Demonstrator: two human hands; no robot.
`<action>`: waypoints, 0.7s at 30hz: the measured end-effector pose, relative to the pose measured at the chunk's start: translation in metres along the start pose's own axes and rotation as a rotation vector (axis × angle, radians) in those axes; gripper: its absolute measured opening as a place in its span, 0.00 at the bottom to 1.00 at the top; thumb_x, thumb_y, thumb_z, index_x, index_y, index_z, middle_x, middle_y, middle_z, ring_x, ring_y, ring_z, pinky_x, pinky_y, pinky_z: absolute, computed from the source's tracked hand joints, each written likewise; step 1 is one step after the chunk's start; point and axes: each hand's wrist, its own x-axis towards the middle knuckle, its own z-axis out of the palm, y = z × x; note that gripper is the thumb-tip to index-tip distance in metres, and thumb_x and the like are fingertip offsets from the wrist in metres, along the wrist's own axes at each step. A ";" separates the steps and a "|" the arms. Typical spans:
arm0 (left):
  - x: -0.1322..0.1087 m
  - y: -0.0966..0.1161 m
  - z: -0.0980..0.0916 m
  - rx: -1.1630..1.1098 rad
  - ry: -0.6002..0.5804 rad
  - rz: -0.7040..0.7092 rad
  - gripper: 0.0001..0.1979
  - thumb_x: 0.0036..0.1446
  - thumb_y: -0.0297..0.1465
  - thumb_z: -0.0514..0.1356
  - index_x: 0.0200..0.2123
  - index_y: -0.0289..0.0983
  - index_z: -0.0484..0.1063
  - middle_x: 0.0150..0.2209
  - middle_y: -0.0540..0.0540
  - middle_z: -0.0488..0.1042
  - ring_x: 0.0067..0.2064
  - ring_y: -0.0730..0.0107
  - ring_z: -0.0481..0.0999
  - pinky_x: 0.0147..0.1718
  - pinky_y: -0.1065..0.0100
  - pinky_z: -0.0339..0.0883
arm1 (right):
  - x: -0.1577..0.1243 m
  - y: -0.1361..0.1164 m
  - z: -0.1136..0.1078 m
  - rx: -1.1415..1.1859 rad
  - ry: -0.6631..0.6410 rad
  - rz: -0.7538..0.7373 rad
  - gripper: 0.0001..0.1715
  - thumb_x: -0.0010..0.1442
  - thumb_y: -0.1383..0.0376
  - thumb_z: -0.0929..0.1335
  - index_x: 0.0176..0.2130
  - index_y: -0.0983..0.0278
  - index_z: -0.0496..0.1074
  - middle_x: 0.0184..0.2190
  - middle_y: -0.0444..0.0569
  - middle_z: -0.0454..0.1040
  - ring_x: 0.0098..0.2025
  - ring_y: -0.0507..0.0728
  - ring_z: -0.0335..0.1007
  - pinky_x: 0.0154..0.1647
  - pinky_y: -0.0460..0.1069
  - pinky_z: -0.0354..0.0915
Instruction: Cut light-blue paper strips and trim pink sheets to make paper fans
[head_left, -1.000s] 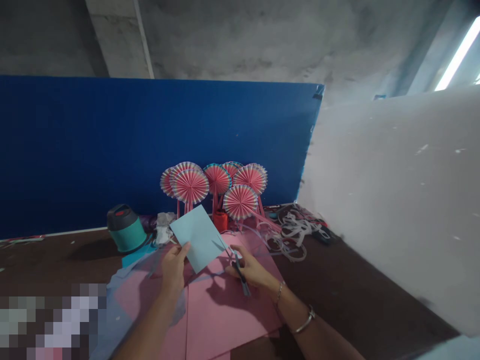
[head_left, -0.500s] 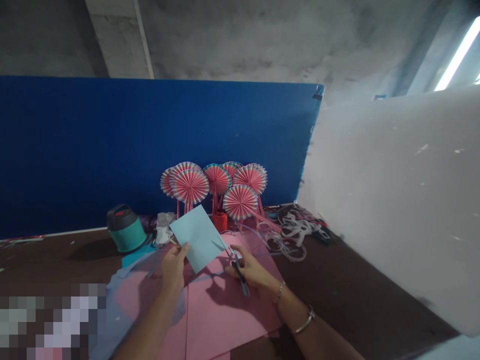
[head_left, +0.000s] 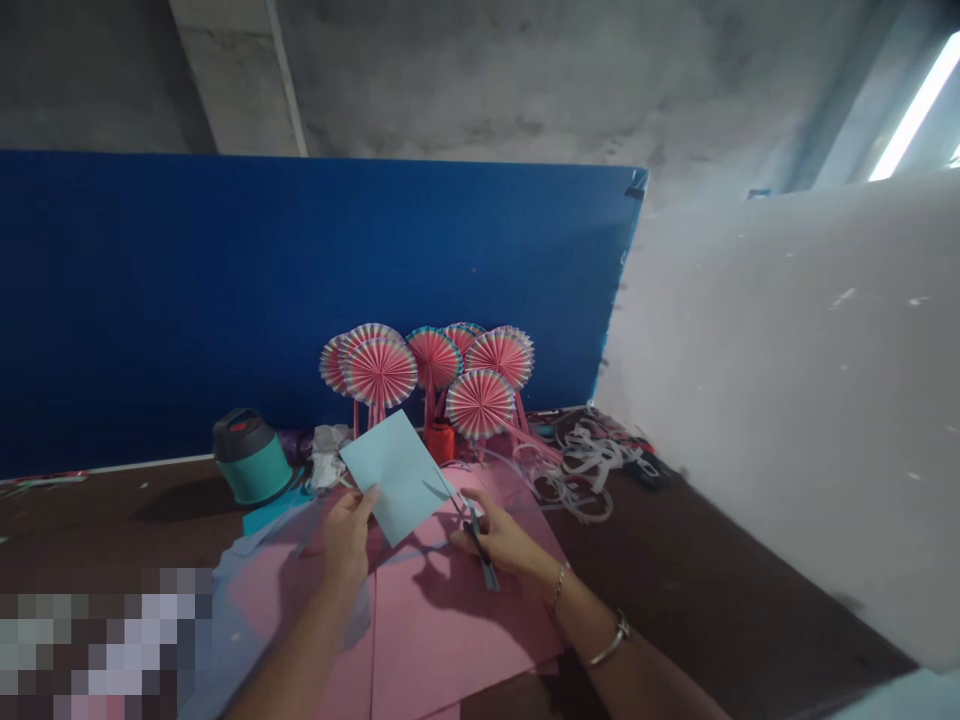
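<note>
My left hand (head_left: 349,525) pinches the lower left edge of a light blue sheet of paper (head_left: 394,475), thumb on top. The sheet is held tilted above pink paper sheets (head_left: 450,630). In my right hand (head_left: 495,535) is a pair of scissors (head_left: 471,527), fingers closed round the handles. The scissor blades are apart and reach the right corner of the blue sheet, one blade lying over it. A narrow paper strip (head_left: 489,575) hangs below the scissors beside my right hand.
Pink pleated paper fans (head_left: 380,372) stand against the blue panel (head_left: 225,280). A teal and black container (head_left: 253,460) sits at left. White strips (head_left: 596,455) lie tangled at right, before a pale panel (head_left: 795,400). A red roll (head_left: 440,440) stands behind the blue sheet.
</note>
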 end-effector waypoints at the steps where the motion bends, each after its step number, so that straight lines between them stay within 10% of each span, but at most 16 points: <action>1: -0.001 0.000 0.000 -0.006 -0.001 -0.005 0.18 0.38 0.44 0.68 0.29 0.36 0.75 0.30 0.46 0.79 0.35 0.58 0.77 0.36 0.63 0.68 | 0.000 0.000 0.000 -0.009 0.004 -0.001 0.49 0.44 0.58 0.76 0.59 0.65 0.56 0.19 0.33 0.61 0.21 0.48 0.55 0.22 0.44 0.50; 21: 0.001 -0.002 -0.003 -0.003 0.005 -0.020 0.18 0.39 0.43 0.68 0.29 0.34 0.76 0.30 0.44 0.79 0.33 0.61 0.76 0.36 0.63 0.69 | 0.002 0.003 -0.003 -0.150 0.055 -0.015 0.44 0.48 0.62 0.72 0.61 0.67 0.57 0.17 0.31 0.58 0.18 0.47 0.54 0.18 0.42 0.49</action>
